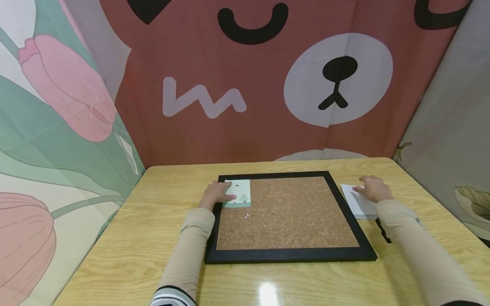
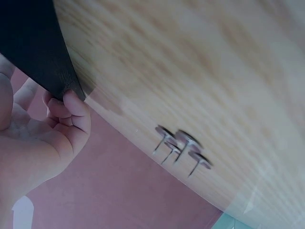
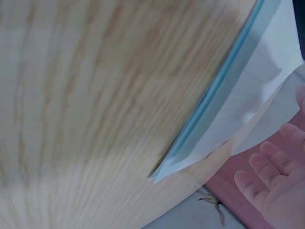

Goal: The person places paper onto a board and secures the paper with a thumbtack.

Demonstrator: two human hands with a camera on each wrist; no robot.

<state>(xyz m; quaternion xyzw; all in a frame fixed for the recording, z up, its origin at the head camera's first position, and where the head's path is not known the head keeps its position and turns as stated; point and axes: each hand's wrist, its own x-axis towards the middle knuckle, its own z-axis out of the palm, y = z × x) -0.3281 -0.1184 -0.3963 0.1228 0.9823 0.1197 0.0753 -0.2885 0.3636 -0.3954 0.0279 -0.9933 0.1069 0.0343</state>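
A corkboard [image 1: 291,212] in a black frame lies on the table. At its far left corner sits a pale note [image 1: 241,193] with a small printed picture and a tack near its top. My left hand [image 1: 216,194] grips the frame there, its thumb over the note; in the left wrist view its fingers curl at the black corner. Several thumbtacks [image 2: 186,148] lie on the wood near that hand. Right of the board, my right hand [image 1: 373,189] hovers at a white paper stack [image 1: 361,206] with a light-blue edge, its fingers loose and apart in the right wrist view.
Small shiny pieces [image 1: 247,216] lie on the cork below the note. A short black strip [image 1: 383,230] is beside the right wrist. The wooden table [image 1: 164,191] meets a red-brown curtain [image 1: 229,140] at the back, with printed cloths on both sides.
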